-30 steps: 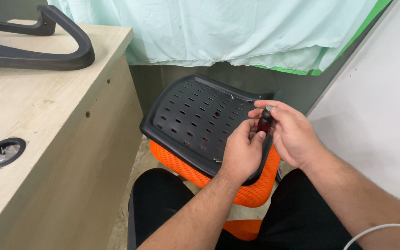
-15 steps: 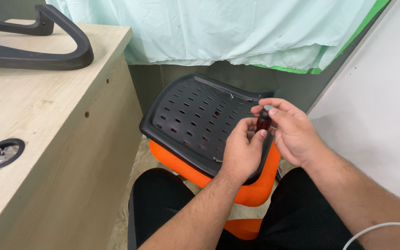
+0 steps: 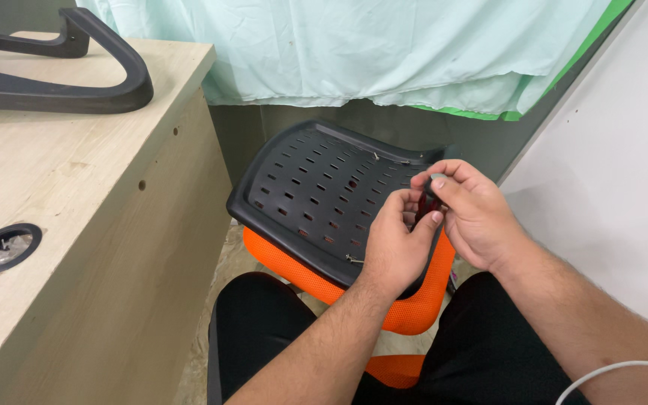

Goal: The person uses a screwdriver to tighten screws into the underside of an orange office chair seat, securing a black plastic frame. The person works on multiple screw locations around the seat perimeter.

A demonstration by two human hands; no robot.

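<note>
Over the upturned black perforated seat base (image 3: 316, 195) resting on the lap, the left hand (image 3: 399, 240) and right hand (image 3: 474, 214) pinch one small dark red part (image 3: 427, 204) between fingertips, raised close for fine work.

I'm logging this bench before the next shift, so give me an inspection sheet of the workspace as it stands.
Surface: pale wooden desk on the left, with a round cable hole.
Job's things: black perforated seat panel on an orange mesh cushion; a small dark part pinched above it.
Clutter: black curved armrest piece on the desk.
Hands: left hand and right hand both grip the small dark part.
Cables: white cable at lower right.
Surroundings: mint cloth, white wall.
</note>
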